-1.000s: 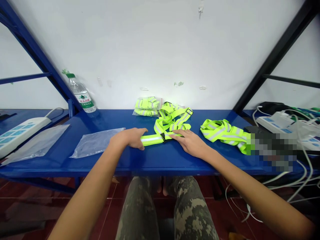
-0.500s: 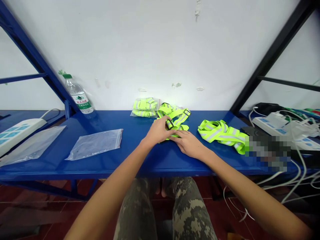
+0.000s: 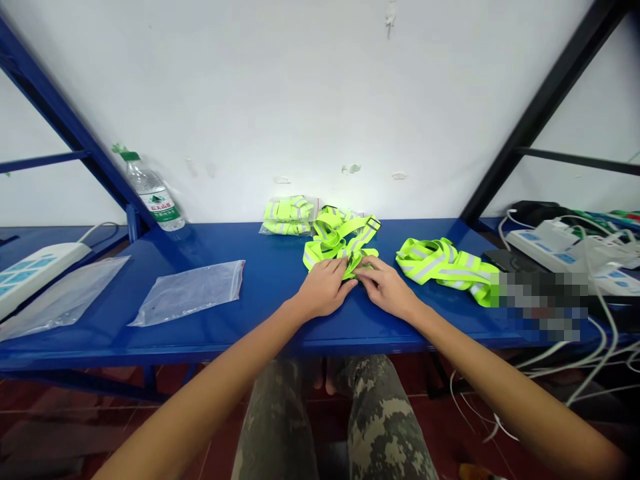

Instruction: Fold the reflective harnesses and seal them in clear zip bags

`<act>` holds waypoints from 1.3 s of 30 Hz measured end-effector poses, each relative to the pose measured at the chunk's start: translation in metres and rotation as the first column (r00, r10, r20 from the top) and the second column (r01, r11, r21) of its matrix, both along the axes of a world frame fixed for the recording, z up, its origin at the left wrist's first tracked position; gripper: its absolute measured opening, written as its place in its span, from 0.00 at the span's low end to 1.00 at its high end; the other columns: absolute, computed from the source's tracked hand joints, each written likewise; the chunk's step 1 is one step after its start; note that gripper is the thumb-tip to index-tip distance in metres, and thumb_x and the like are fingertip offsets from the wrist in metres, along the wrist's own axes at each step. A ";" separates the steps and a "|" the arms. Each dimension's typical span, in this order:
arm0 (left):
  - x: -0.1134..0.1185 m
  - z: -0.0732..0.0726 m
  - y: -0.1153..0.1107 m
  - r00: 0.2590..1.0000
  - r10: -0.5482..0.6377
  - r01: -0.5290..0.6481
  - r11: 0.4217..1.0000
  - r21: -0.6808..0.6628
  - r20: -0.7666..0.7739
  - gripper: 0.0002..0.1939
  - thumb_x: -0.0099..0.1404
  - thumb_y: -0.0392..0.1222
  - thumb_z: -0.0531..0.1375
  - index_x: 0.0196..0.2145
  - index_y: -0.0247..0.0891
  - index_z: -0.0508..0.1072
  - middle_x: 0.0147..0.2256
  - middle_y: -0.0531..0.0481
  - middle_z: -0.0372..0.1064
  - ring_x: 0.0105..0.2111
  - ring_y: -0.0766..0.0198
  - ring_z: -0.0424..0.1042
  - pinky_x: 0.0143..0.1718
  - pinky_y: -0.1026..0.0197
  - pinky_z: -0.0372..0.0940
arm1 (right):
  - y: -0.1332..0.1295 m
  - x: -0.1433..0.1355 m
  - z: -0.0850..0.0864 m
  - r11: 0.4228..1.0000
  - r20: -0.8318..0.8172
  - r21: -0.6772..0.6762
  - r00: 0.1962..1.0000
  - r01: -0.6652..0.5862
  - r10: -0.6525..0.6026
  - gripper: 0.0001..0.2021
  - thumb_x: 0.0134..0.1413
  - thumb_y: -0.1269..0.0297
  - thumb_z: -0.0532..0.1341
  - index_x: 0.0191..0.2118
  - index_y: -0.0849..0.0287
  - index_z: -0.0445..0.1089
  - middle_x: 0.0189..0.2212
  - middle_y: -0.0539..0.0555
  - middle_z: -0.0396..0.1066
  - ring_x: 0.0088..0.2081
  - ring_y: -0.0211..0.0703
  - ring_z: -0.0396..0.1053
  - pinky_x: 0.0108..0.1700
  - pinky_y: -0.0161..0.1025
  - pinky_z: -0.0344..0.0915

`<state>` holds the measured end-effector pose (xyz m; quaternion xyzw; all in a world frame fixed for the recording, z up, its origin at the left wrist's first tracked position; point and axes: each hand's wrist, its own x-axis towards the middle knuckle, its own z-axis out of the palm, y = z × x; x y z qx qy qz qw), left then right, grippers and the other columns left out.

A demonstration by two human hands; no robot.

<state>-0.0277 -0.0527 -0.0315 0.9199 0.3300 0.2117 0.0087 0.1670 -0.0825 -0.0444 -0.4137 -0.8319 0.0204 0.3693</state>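
Neon yellow reflective straps (image 3: 340,230) with grey stripes and black buckles lie loosely heaped in front of me. At the near end of the heap, my left hand (image 3: 326,287) has its fingers closed on the strap. My right hand (image 3: 387,285) pinches the same strap from the other side, fingertips almost meeting the left ones. Part of the strap is covered by my fingers. Just behind, a clear bag (image 3: 289,215) packed with more of this strap rests near the wall. Another bundle of reflective strap (image 3: 435,261) lies to the right.
Two flat clear zip bags lie on the left, the nearer-to-centre bag (image 3: 190,292) and the outer bag (image 3: 65,297). A water bottle (image 3: 159,200) leans by the blue frame. Power strips (image 3: 43,263) and tangled white cables (image 3: 600,320) flank the blue table (image 3: 270,313).
Both hands have come slightly nearer to me. The left hand has turned palm-down and lowered, and the black buckle it held up is now mostly hidden. More strap shows behind it.
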 end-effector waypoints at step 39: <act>0.005 -0.001 -0.016 0.991 -0.109 0.115 0.990 -0.077 0.074 0.19 0.73 0.40 0.47 0.59 0.33 0.59 0.58 0.36 0.61 0.60 0.51 0.60 0.61 0.48 0.58 | -0.006 0.009 0.003 0.895 0.140 -0.444 0.990 0.038 0.027 0.32 0.67 0.48 0.46 0.70 0.60 0.48 0.68 0.63 0.50 0.70 0.55 0.46 0.69 0.60 0.44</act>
